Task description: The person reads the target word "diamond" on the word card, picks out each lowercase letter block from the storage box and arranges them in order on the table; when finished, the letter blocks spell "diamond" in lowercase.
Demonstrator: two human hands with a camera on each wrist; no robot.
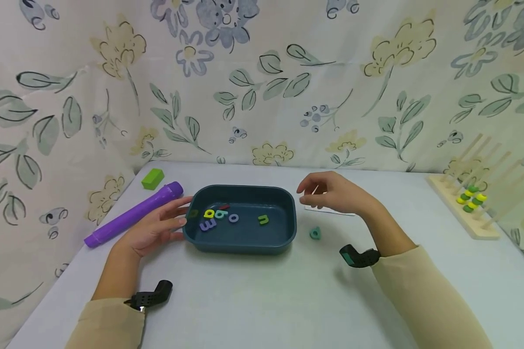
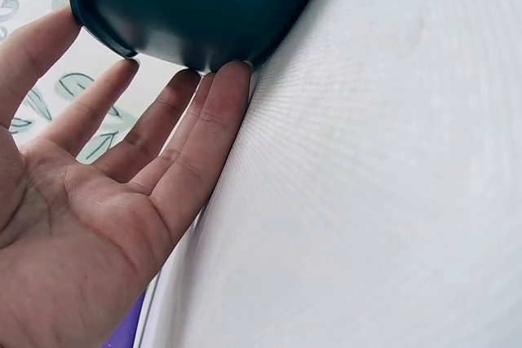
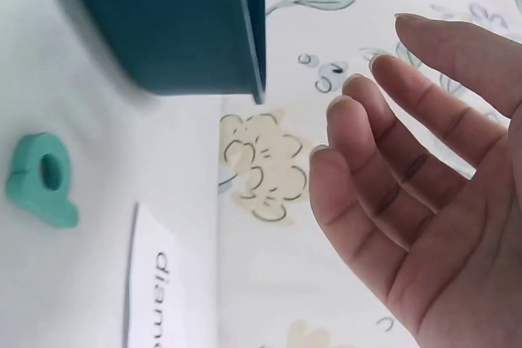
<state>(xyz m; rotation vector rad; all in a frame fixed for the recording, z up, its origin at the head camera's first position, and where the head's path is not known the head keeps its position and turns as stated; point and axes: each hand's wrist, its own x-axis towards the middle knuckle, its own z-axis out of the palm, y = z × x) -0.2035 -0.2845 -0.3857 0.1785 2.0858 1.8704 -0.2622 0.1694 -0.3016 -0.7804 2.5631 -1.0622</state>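
A dark teal tray stands mid-table with several small letters inside, among them a yellow letter, a purple m, a purple o and a green n. My left hand touches the tray's left side with its fingertips, fingers nearly straight. In the left wrist view, that palm holds nothing. Over the table to the tray's right, my right hand hovers with loosely bent fingers and nothing in them. Below it lies a teal letter, also visible in the right wrist view.
Under the right hand lies a white card printed with a word beginning "diam". At left are a purple tube and a green block. A wooden peg rack with green and yellow beads stands far right. Floral cloth hangs behind.
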